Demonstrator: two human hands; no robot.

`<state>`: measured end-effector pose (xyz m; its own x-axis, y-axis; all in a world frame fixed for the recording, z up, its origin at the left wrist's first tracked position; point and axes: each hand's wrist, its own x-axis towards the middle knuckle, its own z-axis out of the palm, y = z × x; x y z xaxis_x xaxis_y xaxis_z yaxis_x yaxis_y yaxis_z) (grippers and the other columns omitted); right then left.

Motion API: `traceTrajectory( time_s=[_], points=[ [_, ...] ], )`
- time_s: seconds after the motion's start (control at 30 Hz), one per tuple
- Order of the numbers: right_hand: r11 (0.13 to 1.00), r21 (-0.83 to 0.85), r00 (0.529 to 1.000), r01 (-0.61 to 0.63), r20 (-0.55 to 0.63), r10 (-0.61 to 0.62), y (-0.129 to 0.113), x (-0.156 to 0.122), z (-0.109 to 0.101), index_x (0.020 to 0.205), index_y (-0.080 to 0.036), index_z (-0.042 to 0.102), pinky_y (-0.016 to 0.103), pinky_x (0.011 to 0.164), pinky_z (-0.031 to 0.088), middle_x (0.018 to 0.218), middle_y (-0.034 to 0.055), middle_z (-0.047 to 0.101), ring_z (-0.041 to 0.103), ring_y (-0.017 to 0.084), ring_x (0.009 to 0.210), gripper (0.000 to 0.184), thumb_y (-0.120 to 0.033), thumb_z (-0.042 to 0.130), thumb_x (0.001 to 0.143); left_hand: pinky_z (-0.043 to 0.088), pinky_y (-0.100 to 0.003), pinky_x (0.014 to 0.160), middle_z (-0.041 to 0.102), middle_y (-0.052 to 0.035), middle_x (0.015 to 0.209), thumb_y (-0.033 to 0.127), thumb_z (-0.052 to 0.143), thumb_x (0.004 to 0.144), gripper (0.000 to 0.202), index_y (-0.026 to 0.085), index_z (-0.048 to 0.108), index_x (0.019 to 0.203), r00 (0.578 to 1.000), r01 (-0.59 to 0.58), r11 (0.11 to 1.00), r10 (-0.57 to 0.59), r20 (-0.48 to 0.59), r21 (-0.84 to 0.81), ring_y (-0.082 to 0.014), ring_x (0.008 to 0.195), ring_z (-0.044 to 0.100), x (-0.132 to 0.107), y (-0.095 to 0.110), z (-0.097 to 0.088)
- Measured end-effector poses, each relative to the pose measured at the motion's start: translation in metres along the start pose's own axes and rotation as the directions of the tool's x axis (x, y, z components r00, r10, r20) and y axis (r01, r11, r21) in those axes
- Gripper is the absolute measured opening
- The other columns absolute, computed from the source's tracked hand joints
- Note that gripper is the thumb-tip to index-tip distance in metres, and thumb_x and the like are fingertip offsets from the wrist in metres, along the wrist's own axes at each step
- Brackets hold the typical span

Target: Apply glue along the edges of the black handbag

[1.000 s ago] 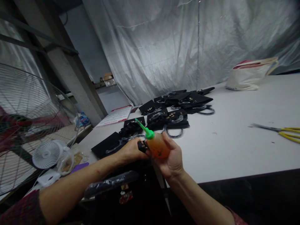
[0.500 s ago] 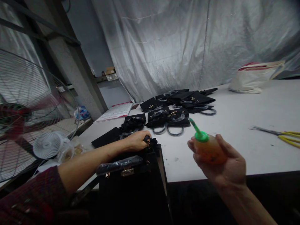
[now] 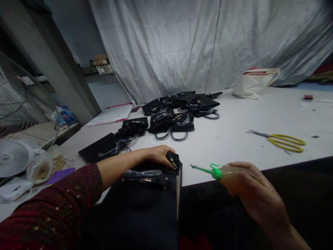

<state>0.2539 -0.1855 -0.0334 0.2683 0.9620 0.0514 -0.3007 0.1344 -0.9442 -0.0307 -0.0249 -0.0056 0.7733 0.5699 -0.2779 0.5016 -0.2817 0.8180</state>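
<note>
The work on the near black bag looks part-way to me. It stands upright against the near edge of the white table, its handle sheathed in clear plastic. The bottle of amber liquid is out and at the ready, yet its green nozzle points toward the bag's top corner without touching it. Whether any liquid is already on the bag, I can't tell from here. More black bags lie across the table (finished or waiting, nothing about them says which), handles wrapped too.

As for the grip, the left hand is closed over a bunched black piece with a bit of metal on it, at the bag's upper right corner; the fingertips are mostly hidden, so how tightly it pinches is hard to judge. The right hand is wrapped around the bottle, tilting it nearly flat, just beyond the table's edge and apart from the bag. Yellow-handled scissors lie farther right, untouched.
</note>
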Motion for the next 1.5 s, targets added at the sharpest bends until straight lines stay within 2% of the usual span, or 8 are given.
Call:
traceTrajectory(
  time_s=[0.13, 0.23, 0.33, 0.67, 0.93, 1.1, 1.27, 1.5],
  points=[
    [0.961, -0.261, 0.996, 0.087, -0.005, -0.092, 0.018, 0.01, -0.011, 0.097, -0.023, 0.066, 0.03, 0.052, 0.055, 0.098, 0.0096, 0.07, 0.068, 0.026, 0.078, 0.052, -0.054, 0.084, 0.06, 0.047, -0.026, 0.069, 0.073, -0.0027, 0.084, 0.04, 0.084, 0.066, 0.034, 0.018, 0.07, 0.088, 0.997, 0.031, 1.0, -0.032, 0.075, 0.004, -0.0167, 0.076, 0.064, 0.006, -0.013, 0.005],
    [0.84, -0.478, 0.967, 0.255, 0.113, -0.229, 0.028, 0.019, -0.014, 0.098, -0.024, 0.066, 0.033, 0.074, 0.056, 0.101, 0.0064, 0.069, 0.067, 0.025, 0.09, 0.044, -0.053, 0.079, 0.069, 0.047, -0.025, 0.067, 0.072, -0.0023, 0.082, 0.04, 0.081, 0.07, 0.032, 0.017, 0.073, 0.089, 0.994, 0.049, 0.999, -0.049, 0.094, 0.0, -0.0151, 0.072, 0.062, 0.009, -0.016, 0.008],
    [0.743, -0.56, 0.929, 0.367, 0.257, -0.265, 0.032, 0.025, -0.012, 0.1, -0.024, 0.065, 0.033, 0.077, 0.054, 0.1, 0.0041, 0.067, 0.066, 0.023, 0.088, 0.036, -0.05, 0.075, 0.076, 0.047, -0.025, 0.068, 0.072, -0.0025, 0.082, 0.042, 0.079, 0.072, 0.031, 0.017, 0.074, 0.091, 0.994, 0.046, 0.998, -0.05, 0.098, 0.045, -0.0152, 0.073, 0.062, 0.01, -0.016, 0.006],
    [0.666, -0.544, 0.852, 0.51, 0.424, -0.306, 0.022, 0.037, 0.001, 0.103, -0.024, 0.062, 0.037, 0.077, 0.051, 0.102, 0.0068, 0.064, 0.062, 0.025, 0.092, 0.033, -0.047, 0.071, 0.081, 0.047, -0.025, 0.068, 0.073, -0.0021, 0.083, 0.04, 0.079, 0.071, 0.03, 0.017, 0.074, 0.091, 0.995, 0.019, 1.0, -0.018, 0.098, 0.0, -0.0152, 0.072, 0.061, 0.015, -0.028, 0.006],
    [0.539, -0.5, 0.724, 0.677, 0.582, -0.369, 0.012, 0.037, 0.011, 0.105, -0.025, 0.061, 0.034, 0.074, 0.05, 0.1, 0.0057, 0.061, 0.061, 0.021, 0.088, 0.025, -0.037, 0.07, 0.085, 0.047, -0.026, 0.07, 0.073, -0.0028, 0.083, 0.041, 0.079, 0.071, 0.031, 0.018, 0.075, 0.091, 0.995, 0.02, 1.0, -0.019, 0.101, -0.011, -0.017, 0.075, 0.062, 0.013, -0.023, 0.006],
    [0.502, -0.44, 0.635, 0.745, 0.7, -0.328, 0.006, 0.036, 0.013, 0.108, -0.025, 0.06, 0.032, 0.076, 0.051, 0.102, 0.0055, 0.061, 0.061, 0.02, 0.092, 0.022, -0.03, 0.068, 0.088, 0.048, -0.028, 0.071, 0.074, -0.0027, 0.083, 0.043, 0.08, 0.069, 0.032, 0.018, 0.075, 0.089, 0.993, 0.018, 0.998, -0.012, 0.115, -0.056, -0.0178, 0.075, 0.063, 0.013, -0.024, 0.006],
    [0.455, -0.434, 0.614, 0.777, 0.681, -0.399, 0.005, 0.037, 0.015, 0.109, -0.025, 0.059, 0.034, 0.076, 0.051, 0.101, 0.0071, 0.062, 0.061, 0.021, 0.092, 0.023, -0.028, 0.068, 0.088, 0.048, -0.028, 0.072, 0.074, -0.0033, 0.085, 0.039, 0.081, 0.068, 0.029, 0.019, 0.076, 0.088, 0.996, 0.023, 0.999, -0.019, 0.092, -0.039, -0.0189, 0.078, 0.063, 0.013, -0.023, 0.006],
    [0.48, -0.42, 0.612, 0.77, 0.698, -0.371, 0.006, 0.037, 0.014, 0.109, -0.027, 0.06, 0.037, 0.076, 0.052, 0.102, 0.0074, 0.063, 0.061, 0.023, 0.093, 0.024, -0.029, 0.069, 0.087, 0.049, -0.028, 0.073, 0.074, -0.0034, 0.086, 0.036, 0.083, 0.067, 0.027, 0.019, 0.077, 0.088, 0.995, 0.039, 0.994, -0.03, 0.097, -0.098, -0.0185, 0.08, 0.064, 0.017, -0.027, 0.007]
  ],
)
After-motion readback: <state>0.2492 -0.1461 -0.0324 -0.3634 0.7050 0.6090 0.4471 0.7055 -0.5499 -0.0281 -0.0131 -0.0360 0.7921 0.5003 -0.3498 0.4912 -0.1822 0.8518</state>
